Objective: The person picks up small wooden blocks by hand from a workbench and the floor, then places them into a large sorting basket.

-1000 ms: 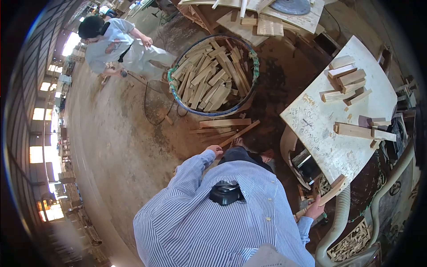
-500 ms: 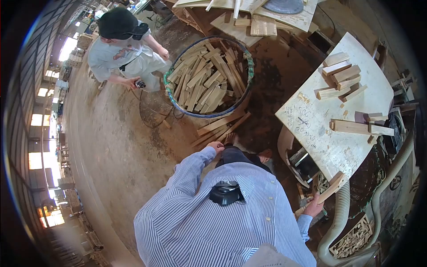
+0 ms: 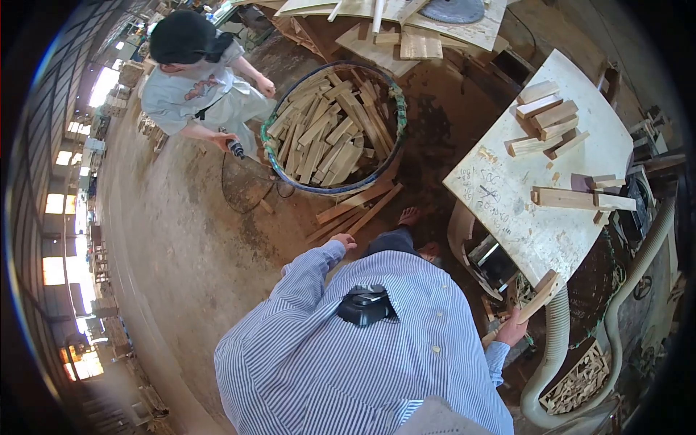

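My right hand (image 3: 512, 333) is closed around a narrow wooden piece (image 3: 541, 299), low on my right side. The far end of that piece overlaps the near corner of the white worktable (image 3: 500, 221) in this view. My left hand (image 3: 344, 241) hangs in front of me, fingers loosely extended, with nothing visible in it. Nearest to it are several long wooden strips (image 3: 355, 210) on the floor, beside a large round tub (image 3: 341, 190) heaped with cut wood pieces (image 3: 319, 134).
Wood blocks (image 3: 554, 119) and a longer wooden bar (image 3: 562, 198) lie on the worktable. A co-worker (image 3: 196, 87) stands left of the tub, a corded power tool (image 3: 235, 148) in one hand. A ribbed hose (image 3: 555, 348) runs down at right. A circular saw blade (image 3: 453, 9) lies on a far board.
My feet have shifted as in a step, one now farther forward. My left hand has swung slightly left and down. The right hand keeps its hold on the wooden piece.
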The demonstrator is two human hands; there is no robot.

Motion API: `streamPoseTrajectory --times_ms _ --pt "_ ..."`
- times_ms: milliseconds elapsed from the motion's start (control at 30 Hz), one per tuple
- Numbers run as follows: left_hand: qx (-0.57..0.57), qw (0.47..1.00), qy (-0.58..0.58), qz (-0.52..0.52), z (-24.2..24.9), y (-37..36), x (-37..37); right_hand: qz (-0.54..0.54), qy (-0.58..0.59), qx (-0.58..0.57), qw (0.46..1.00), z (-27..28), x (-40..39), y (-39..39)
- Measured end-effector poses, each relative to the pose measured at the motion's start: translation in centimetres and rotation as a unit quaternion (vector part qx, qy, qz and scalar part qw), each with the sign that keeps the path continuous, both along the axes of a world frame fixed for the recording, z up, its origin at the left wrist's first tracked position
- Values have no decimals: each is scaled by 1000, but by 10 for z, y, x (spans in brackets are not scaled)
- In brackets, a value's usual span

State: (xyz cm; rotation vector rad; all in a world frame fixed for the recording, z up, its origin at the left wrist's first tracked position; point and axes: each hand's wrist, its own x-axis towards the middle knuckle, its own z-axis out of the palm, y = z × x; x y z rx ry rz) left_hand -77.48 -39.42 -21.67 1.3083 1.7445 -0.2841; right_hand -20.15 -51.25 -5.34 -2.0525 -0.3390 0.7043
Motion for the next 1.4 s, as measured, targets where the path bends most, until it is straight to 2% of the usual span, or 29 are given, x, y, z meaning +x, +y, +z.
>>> streamPoseTrajectory --times_ms 267,333,400,433,500,600,633,667,733,767,800,833,867,900,967,1067,1167,1267,1333,1367,1400 --pt "54 998 -18 -32 1 72 33 -12 -36 -37 999 10 -6 6" --pt "134 986 -96 -4 0 100 36 -19 -50 -56 997 9 -5 6" --pt "210 971 -102 48 0 130 43 -18 -77 -104 991 13 -7 9" --pt "259 960 -103 38 -6 149 44 -19 -81 -112 990 15 -8 10" --pt "260 958 -87 88 -4 188 51 19 -254 -183 950 11 -9 9" --pt "249 958 -30 137 -33 252 53 3 -265 -252 931 20 -19 22" --pt "273 944 -43 178 -54 272 53 4 -291 -285 913 6 -9 13" --pt "279 942 -15 186 -70 294 52 -41 -227 -307 923 17 -17 25" --pt "212 941 34 263 -87 340 60 -62 -217 -324 918 -4 1 7" --pt "207 939 22 274 -108 361 58 -26 -289 -383 877 4 -5 16" --pt "203 937 11 284 -127 379 55 -32 -296 -333 895 2 -7 16" --pt "189 941 15 282 -135 395 57 -57 -254 -324 909 9 -16 28" --pt "175 935 73 300 -131 414 64 -83 -210 -315 922 20 -29 46" --pt "166 925 130 316 -128 433 68 -82 -209 -325 919 15 -31 50" --pt "137 925 144 324 -132 459 68 -139 -205 -308 918 1 -15 29" --pt "129 921 183 319 -157 475 67 -116 -264 -354 889 1 -14 27" --pt "118 933 163 299 -170 474 56 -126 -248 -385 880 -13 15 -16" --pt "163 917 113 345 -179 466 49 -131 -251 -423 861 -12 16 -16" --pt "282 905 -8 320 -185 450 36 -136 -248 -407 869 -18 21 -21" --pt "305 892 -28 334 -193 443 27 -139 -244 -391 877 -20 23 -28" --pt "308 892 -31 331 -169 442 30 -143 -243 -389 877 -17 19 -24"
